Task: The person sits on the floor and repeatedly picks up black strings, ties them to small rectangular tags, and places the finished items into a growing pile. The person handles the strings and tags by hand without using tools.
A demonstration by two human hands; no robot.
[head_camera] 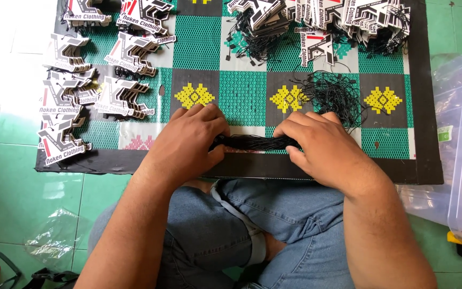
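Gripping a thin black string bundle (252, 142), left hand (188, 140) and right hand (324, 147) clamping its two ends, strands lying straight, stretched over checkered mat (241, 91).

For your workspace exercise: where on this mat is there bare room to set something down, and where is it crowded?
Free: the green column between the left tag stacks and top tag pile; the right squares beside the loose strings. Crowded: left edge, top right, and the bundle between left hand and right hand.

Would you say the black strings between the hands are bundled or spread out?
Bundled: the black strings form one tight bunch, left hand and right hand gripping its ends.
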